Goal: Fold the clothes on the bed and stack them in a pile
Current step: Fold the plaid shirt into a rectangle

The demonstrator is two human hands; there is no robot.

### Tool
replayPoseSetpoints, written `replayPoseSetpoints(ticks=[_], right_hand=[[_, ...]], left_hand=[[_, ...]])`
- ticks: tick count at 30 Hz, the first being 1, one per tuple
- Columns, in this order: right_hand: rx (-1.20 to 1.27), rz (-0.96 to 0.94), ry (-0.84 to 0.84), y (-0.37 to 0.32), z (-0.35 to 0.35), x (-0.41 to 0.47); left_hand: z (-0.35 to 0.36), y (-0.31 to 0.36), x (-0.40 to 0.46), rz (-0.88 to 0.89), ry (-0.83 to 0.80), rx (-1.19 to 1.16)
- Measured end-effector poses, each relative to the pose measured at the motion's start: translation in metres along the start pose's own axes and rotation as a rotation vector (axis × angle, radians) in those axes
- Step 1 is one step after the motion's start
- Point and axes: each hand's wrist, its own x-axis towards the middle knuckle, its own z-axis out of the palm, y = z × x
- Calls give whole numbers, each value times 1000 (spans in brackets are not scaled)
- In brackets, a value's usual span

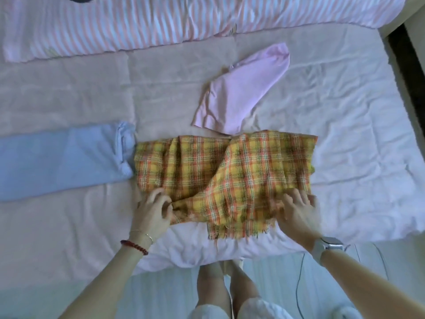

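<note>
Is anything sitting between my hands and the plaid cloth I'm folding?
No. The left hand and right hand are both already on the near edge of the plaid cloth, with nothing between them and it.

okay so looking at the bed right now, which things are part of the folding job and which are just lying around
Part of the job:
plaid cloth, gripped by left hand and right hand
pink garment
blue garment

Just lying about:
striped pillows
cable on the floor

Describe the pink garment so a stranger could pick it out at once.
On the bed, look just beyond the yellow plaid cloth that both hands hold. The pink garment lies there, plain pale pink and untouched, unlike the blue garment on the left.
</note>
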Motion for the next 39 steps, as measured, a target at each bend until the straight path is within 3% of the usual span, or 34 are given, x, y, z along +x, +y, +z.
replayPoseSetpoints(ticks=[3, 5, 12, 16, 19, 21, 24, 27, 31, 35, 39], right_hand=[[86, -67, 57, -38, -7, 28], [108, -99, 23, -64, -4, 46], [159, -56, -81, -101, 22, 103], [236, 42, -174, -89, 37, 112], [224, 41, -210, -80, 41, 111], [203, 37, -236, -79, 43, 114], [189, 72, -273, -83, 41, 120], [156, 112, -187, -92, 38, 125], [67, 72, -162, -97, 38, 127], [-11, 83, -220, -82, 41, 133], [-29, 187, -194, -46, 32, 146]], left_hand=[[0, 5, 21, -149, 253, -225], [-6, 12, 44, -204, 297, -218], [-7, 13, 118, -290, 97, 18], [-10, -3, 129, -269, 160, -389], [-23, -23, 128, -405, 287, -764], [-27, -32, 129, -484, 341, -851], [-28, -36, 134, -451, 286, -704], [-35, -39, 145, -422, 159, -526], [-35, -43, 157, -213, 38, -225], [-27, -35, 168, -330, 107, -288], [-22, -29, 174, -458, 117, -152]])
